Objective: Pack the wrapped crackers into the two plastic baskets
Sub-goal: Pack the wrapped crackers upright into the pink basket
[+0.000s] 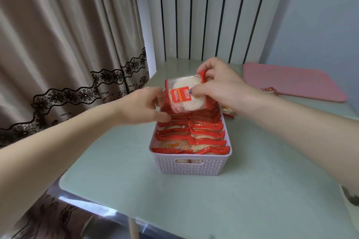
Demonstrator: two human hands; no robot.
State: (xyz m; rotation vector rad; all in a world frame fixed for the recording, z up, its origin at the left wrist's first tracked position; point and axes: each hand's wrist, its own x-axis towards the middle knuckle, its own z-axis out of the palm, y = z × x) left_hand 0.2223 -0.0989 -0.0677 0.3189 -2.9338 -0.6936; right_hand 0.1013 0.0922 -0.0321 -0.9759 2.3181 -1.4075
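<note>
A lilac plastic basket [186,167] stands mid-table, filled with two rows of red-edged wrapped crackers [206,134] standing on edge. My right hand [219,83] pinches one wrapped cracker [184,95] by its top edge and holds it tilted above the basket's far end. My left hand [143,105] reaches in at the basket's far left corner, fingers curled against the packets there; whether it grips one I cannot tell. Only one basket is visible.
A pink mat [291,81] lies at the back right of the pale green table [233,200]. Loose wrapped crackers [269,90] lie beside the mat and just right of the basket. A beige curtain hangs left; a striped wall stands behind.
</note>
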